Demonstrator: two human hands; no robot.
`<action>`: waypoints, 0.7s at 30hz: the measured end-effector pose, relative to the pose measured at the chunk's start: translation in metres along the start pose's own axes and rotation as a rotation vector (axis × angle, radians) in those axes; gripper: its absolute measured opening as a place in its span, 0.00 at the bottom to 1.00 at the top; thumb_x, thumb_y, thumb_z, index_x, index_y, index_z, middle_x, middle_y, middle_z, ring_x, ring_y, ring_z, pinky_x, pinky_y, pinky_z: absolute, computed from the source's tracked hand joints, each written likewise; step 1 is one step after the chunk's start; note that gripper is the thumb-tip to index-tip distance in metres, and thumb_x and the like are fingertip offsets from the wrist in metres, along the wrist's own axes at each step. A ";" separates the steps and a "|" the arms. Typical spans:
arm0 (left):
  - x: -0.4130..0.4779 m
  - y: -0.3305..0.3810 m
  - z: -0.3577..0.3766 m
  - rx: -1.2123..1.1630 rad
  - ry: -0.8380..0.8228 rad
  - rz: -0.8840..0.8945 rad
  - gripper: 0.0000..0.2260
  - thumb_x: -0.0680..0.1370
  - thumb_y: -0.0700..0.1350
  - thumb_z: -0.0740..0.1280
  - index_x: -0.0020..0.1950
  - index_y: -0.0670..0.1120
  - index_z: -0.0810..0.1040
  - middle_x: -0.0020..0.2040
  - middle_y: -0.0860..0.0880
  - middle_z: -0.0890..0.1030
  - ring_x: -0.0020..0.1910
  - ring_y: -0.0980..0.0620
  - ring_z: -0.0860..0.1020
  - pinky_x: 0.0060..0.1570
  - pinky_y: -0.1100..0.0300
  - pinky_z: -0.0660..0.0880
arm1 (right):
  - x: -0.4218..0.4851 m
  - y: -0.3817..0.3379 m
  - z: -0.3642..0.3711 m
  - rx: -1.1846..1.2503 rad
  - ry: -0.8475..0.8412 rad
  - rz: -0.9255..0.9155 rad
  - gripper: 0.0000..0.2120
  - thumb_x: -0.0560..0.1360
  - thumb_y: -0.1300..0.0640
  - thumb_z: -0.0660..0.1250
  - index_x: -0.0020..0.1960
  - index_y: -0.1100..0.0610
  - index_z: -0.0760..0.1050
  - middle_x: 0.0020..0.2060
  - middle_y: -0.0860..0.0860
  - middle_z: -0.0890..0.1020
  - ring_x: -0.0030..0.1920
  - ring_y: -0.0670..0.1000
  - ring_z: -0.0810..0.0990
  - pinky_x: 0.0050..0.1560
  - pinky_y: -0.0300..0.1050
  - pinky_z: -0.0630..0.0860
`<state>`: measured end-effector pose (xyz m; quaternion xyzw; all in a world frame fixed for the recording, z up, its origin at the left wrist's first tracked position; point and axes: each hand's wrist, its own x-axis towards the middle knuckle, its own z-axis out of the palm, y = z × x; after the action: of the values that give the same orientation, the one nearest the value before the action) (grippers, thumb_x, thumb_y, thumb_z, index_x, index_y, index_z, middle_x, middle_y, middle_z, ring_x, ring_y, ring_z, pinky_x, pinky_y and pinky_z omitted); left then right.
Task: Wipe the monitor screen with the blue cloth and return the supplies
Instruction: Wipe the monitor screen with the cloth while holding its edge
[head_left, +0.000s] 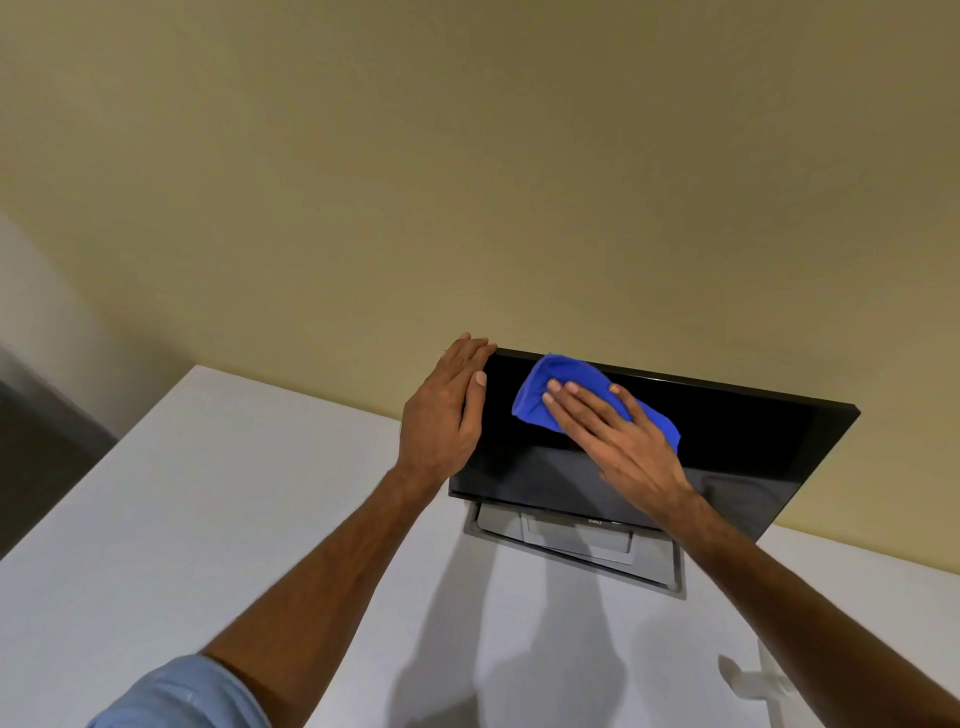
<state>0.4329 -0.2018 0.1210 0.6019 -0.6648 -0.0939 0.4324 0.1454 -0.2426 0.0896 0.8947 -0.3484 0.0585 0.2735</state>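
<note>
A dark monitor stands on a white surface at right of centre in the frame, its screen black and its top edge running from centre toward the right. Its grey stand rests on the surface just below the lower bezel, which carries a small logo.

The person's left hand grips the monitor's upper left corner: the fingers curl together over the top edge, and the thumb lies against the front of the screen.

The right hand lies flat against the upper left part of the screen, its fingers extended and close together, pressing a bunched blue cloth onto the glass. The cloth shows beyond the fingertips toward the top edge of the monitor, and again at the right side of the hand.

Both forearms enter from the bottom of the frame; a light blue sleeve shows at lower left.

A pale, partly visible object sits on the surface at lower right; its identity cannot be told. A beige wall fills the upper frame.
</note>
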 end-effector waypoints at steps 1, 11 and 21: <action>0.000 0.000 0.000 0.003 0.000 0.002 0.23 0.91 0.50 0.54 0.82 0.48 0.78 0.83 0.51 0.76 0.86 0.54 0.69 0.77 0.48 0.78 | 0.001 0.003 -0.002 0.009 0.002 0.022 0.43 0.76 0.73 0.50 0.89 0.53 0.49 0.89 0.48 0.50 0.88 0.50 0.49 0.87 0.59 0.44; -0.001 -0.006 0.004 -0.001 0.026 0.038 0.21 0.91 0.46 0.57 0.82 0.47 0.78 0.82 0.50 0.77 0.86 0.53 0.69 0.77 0.48 0.78 | -0.028 -0.017 0.030 0.031 -0.029 -0.074 0.48 0.74 0.75 0.61 0.89 0.54 0.49 0.89 0.49 0.50 0.88 0.50 0.48 0.87 0.57 0.44; -0.002 -0.006 0.005 -0.020 0.026 0.039 0.21 0.90 0.45 0.57 0.82 0.47 0.77 0.83 0.51 0.75 0.87 0.53 0.67 0.74 0.49 0.80 | -0.102 -0.054 0.062 -0.090 -0.308 -0.429 0.53 0.75 0.66 0.77 0.89 0.55 0.47 0.88 0.52 0.51 0.86 0.53 0.57 0.82 0.54 0.59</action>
<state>0.4333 -0.2036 0.1132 0.5858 -0.6696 -0.0843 0.4487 0.0988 -0.1819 -0.0176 0.9333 -0.1907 -0.1530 0.2630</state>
